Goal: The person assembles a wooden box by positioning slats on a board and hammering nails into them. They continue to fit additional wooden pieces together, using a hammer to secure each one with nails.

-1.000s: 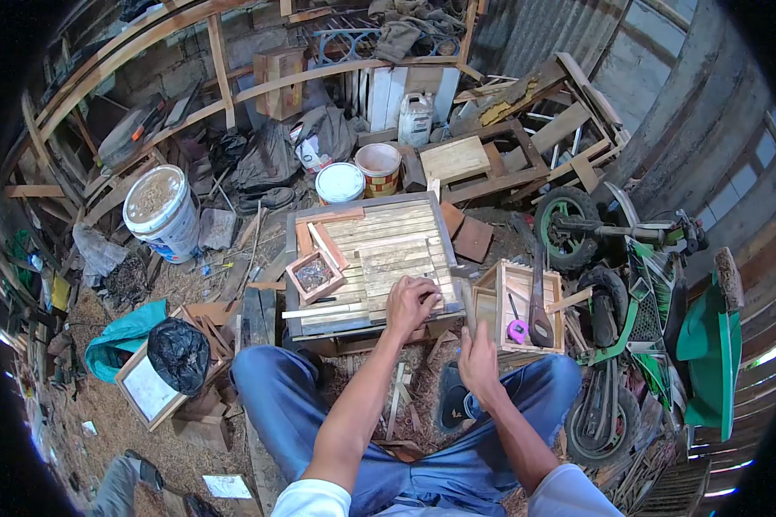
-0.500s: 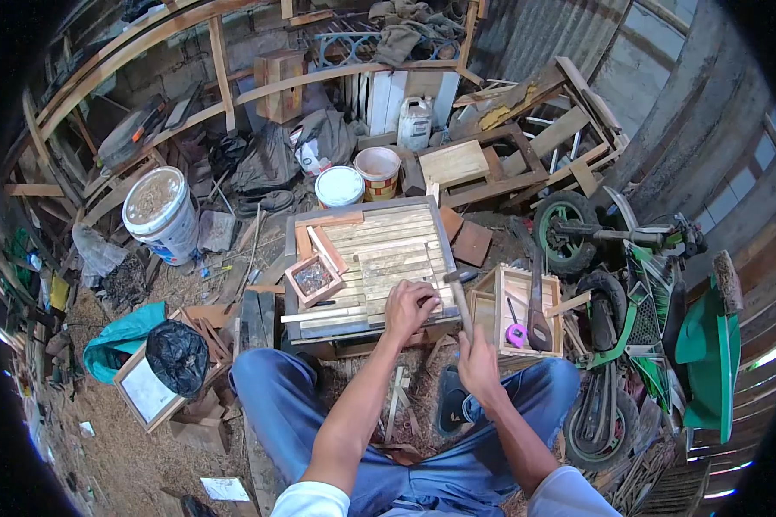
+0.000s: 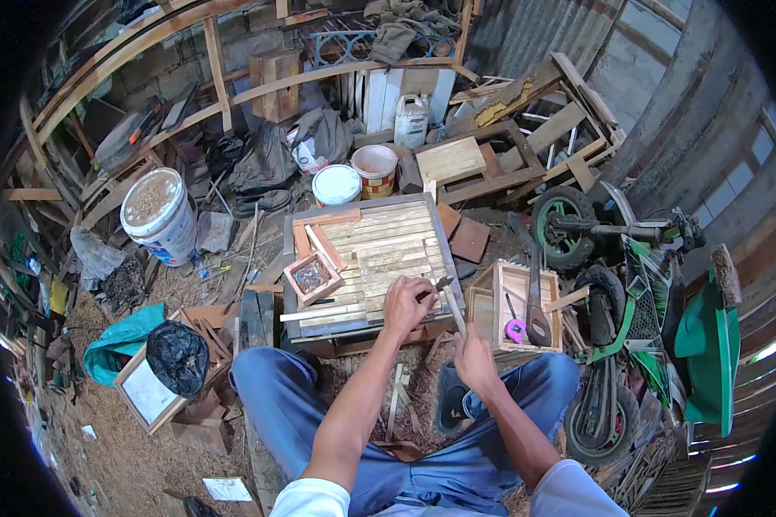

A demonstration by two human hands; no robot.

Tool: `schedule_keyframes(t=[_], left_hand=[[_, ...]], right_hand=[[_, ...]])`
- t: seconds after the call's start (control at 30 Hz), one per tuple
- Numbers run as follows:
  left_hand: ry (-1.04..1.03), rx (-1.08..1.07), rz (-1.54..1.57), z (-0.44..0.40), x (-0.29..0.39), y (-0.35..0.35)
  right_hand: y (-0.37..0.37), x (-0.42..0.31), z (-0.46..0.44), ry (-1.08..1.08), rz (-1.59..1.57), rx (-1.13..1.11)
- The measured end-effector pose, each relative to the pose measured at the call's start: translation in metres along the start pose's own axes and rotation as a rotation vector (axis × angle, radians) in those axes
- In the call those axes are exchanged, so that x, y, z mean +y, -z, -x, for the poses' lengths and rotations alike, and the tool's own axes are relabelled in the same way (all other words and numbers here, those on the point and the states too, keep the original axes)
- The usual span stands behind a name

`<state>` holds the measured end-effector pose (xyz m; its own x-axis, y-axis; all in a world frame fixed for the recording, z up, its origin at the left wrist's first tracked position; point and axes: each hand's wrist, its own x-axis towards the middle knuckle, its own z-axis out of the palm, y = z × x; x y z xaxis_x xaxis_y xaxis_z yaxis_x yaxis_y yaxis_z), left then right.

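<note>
My right hand [image 3: 474,360] is wrapped round the wooden handle of a hammer [image 3: 455,312]. The hammer's head is just right of my left hand [image 3: 408,303], near the front right corner of a low slatted wooden table [image 3: 392,231]. My left hand rests at the table's front part with its fingers pinched together; what they hold is too small to tell. Beneath and beyond that hand lies a flat wooden board [image 3: 392,269]. A small wooden box [image 3: 312,277] with small metal bits inside stands to the left, beside thin wood strips [image 3: 323,316].
Right of the table, a wooden crate [image 3: 530,346] holds a handsaw [image 3: 536,302] and a pink tape measure [image 3: 515,330]. A green small motorbike [image 3: 634,319] stands further right. Buckets [image 3: 338,185] are behind the table; a black plastic bag [image 3: 178,358] lies at left.
The hammer's head has come down and left toward my left hand. My right hand has shifted slightly left, while my left hand has barely moved.
</note>
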<state>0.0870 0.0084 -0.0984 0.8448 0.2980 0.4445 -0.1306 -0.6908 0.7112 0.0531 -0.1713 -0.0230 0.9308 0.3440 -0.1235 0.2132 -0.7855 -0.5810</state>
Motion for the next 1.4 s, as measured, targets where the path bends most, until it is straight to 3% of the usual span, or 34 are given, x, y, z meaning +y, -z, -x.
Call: schedule_keyframes(t=[0.2,0.3,0.4,0.6,0.7,0.9,1.0,1.1,1.2,1.3,1.4], left_hand=[[-0.001,-0.010,0.017,-0.001,0.000,0.003],[0.003,0.006,-0.003,-0.002,-0.001,0.001],[-0.013,0.015,0.040,-0.001,-0.001,0.002],[0.007,-0.001,0.023,-0.001,-0.002,0.001],[0.003,-0.010,0.022,0.001,-0.005,0.000],[0.007,-0.006,0.012,-0.001,-0.005,-0.001],[-0.008,0.018,0.027,0.001,-0.008,-0.003],[-0.005,0.025,0.020,0.000,-0.004,-0.003],[0.021,0.002,0.021,0.000,-0.005,-0.001],[0.000,0.014,0.036,0.000,-0.004,-0.001],[0.022,0.004,0.026,0.001,0.000,0.001]], right_hand=[[-0.004,-0.006,0.005,0.053,-0.105,0.109],[-0.002,0.003,-0.001,0.064,-0.009,-0.031],[0.007,-0.017,0.007,0.070,-0.073,0.095],[0.006,-0.003,0.000,0.052,-0.011,-0.017],[0.004,-0.012,0.006,0.085,-0.159,0.129],[0.004,0.000,-0.001,0.056,-0.007,0.023],[0.008,-0.017,0.008,0.071,-0.143,0.162],[-0.002,0.000,-0.001,0.015,0.060,-0.026],[0.011,-0.015,0.002,-0.020,0.000,0.012],[0.007,-0.017,0.009,0.095,-0.176,0.187],[-0.001,-0.001,-0.002,0.017,0.054,0.004]])
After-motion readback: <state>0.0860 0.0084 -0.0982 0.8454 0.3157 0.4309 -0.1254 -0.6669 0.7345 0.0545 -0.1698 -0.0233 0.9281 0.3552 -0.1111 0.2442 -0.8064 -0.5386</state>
